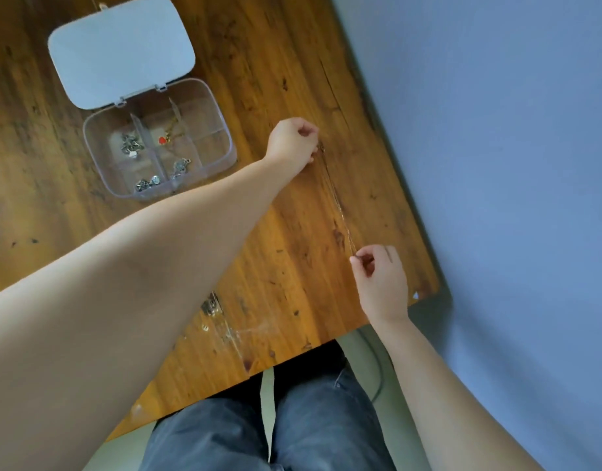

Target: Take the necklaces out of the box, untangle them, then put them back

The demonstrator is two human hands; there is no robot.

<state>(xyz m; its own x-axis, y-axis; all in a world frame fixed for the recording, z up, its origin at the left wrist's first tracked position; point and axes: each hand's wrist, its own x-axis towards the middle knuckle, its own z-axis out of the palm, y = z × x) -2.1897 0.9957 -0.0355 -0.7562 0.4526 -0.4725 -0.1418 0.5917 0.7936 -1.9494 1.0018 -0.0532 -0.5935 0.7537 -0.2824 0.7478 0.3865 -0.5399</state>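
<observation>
A thin chain necklace (337, 205) is stretched in a nearly straight line over the wooden table (286, 79). My left hand (294, 144) pinches its far end and my right hand (381, 277) pinches its near end. To the left stands the clear plastic box (218, 161) with its white lid (121, 49) folded back. Its compartments hold a gold necklace with a red heart pendant (162, 140) and several silver pieces (131, 146). My left forearm crosses the table in front of the box.
The table's right edge runs close beside the stretched chain, with a blue-grey wall (496, 164) past it. Scratches and a metal fitting (211, 305) mark the tabletop near its front edge. My legs in dark jeans (292, 430) show below the table.
</observation>
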